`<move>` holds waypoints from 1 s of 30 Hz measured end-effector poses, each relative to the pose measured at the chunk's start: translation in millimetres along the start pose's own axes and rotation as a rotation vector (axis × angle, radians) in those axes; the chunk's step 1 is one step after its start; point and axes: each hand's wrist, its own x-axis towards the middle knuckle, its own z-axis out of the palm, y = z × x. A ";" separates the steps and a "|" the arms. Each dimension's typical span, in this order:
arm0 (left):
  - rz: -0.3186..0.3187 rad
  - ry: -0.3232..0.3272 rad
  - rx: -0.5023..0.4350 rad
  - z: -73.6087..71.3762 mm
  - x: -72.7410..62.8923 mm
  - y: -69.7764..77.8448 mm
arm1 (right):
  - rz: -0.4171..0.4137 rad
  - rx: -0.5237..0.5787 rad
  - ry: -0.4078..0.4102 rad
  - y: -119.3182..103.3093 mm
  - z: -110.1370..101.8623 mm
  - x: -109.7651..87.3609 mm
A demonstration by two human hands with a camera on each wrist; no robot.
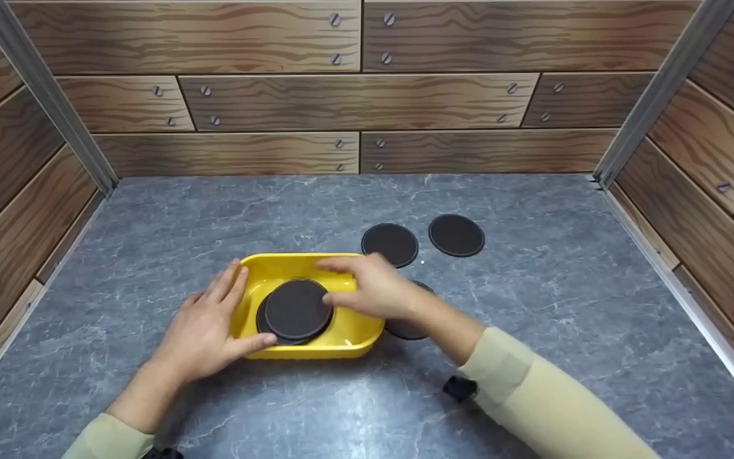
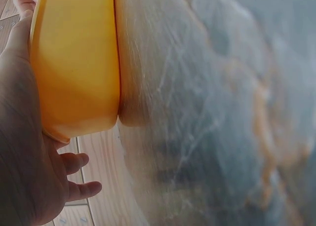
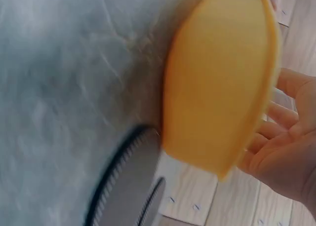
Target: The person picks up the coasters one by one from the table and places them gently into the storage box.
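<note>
Left hand (image 1: 204,331): you are bracing the yellow plastic tray (image 1: 349,333) with spread fingers on its left wall.
Right hand (image 1: 373,287): you are hovering relaxed, open fingers over the stacked dark round coasters (image 1: 297,310) inside.
Tray: sitting on the grey marble tabletop (image 1: 214,210).

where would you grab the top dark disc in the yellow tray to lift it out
Pinch the top dark disc by its rim, from above on the right, where tray floor shows beside it. It lies flat on another disc inside the yellow tray, so the walls block a sideways approach. The right hand hovers there.
</note>
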 end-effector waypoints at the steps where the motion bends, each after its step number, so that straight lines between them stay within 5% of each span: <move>1: 0.001 0.004 -0.001 -0.1 -0.1 0.3 | -0.021 0.020 0.029 2.7 -6.7 -1.0; 8: 0.009 0.022 0.000 -1.0 -0.4 1.0 | 0.028 0.119 0.230 36.4 -67.6 -12.9; 17: -0.008 0.004 0.000 -0.1 0.4 -0.8 | 0.153 0.146 0.425 107.9 -127.3 -29.4; 30: -0.007 -0.004 0.003 0.1 0.1 -0.6 | 0.336 0.133 0.358 181.5 -139.7 -52.1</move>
